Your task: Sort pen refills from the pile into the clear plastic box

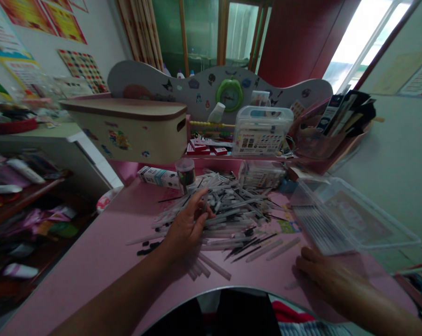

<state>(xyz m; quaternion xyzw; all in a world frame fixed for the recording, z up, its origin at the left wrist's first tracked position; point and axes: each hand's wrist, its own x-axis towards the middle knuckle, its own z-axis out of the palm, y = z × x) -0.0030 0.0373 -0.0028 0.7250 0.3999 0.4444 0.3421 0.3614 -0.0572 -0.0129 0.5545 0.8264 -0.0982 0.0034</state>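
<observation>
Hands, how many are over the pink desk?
2. The left hand is at the pile of thin tubes; the right hand is at the desk's right side, near the clear box. Neither is hidden, though some fingers are.

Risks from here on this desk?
1. Loose translucent tubes lie close to the desk's front edge; a nudge might roll them off.
2. Small black pieces lie beside the left forearm; a sweep of it could scatter them.
3. The open clear box sits just beyond the right hand; a bump may disturb the row inside.
</observation>
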